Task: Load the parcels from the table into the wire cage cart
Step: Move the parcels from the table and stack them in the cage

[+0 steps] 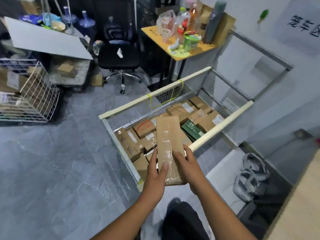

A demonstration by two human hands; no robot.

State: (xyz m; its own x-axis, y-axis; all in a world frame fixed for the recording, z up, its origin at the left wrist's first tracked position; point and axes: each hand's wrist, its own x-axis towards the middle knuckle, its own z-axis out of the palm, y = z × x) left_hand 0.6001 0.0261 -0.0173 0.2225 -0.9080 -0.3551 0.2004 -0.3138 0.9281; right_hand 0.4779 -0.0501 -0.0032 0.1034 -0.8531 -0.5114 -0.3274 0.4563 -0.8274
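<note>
Holding a long parcel (168, 144) over the wire cage cart (155, 94)

Both hands grip the near end of a long, flat brown cardboard parcel sealed with clear tape along its length. The left hand (156, 174) clasps it from the left side, thumb laid across the top face and fingers running along the left edge. The right hand (186, 168) holds the opposite side, fingers curled over the right edge and onto the top.

The parcel lies lengthwise above the near part of the cart. Its far end reaches out over the boxes inside and its near end sticks out past the cart's near corner. Whether it touches the boxes below cannot be told.

Inside the cart, brown cardboard parcels (143, 129) cover the bottom, packed side by side. A dark green box (191, 129) sits among them near the cart's right rail.

Beyond the cart's far end stands a small wooden table (152, 31) crowded with bottles, bags and a green cup (191, 41). A black office chair (119, 40) is to the far left of the cart. Well to the cart's left, a white wire basket (34, 97) rests on the grey floor (60, 161). Just right of the cart's near end lies a grey-and-white bundle (249, 177).
</note>
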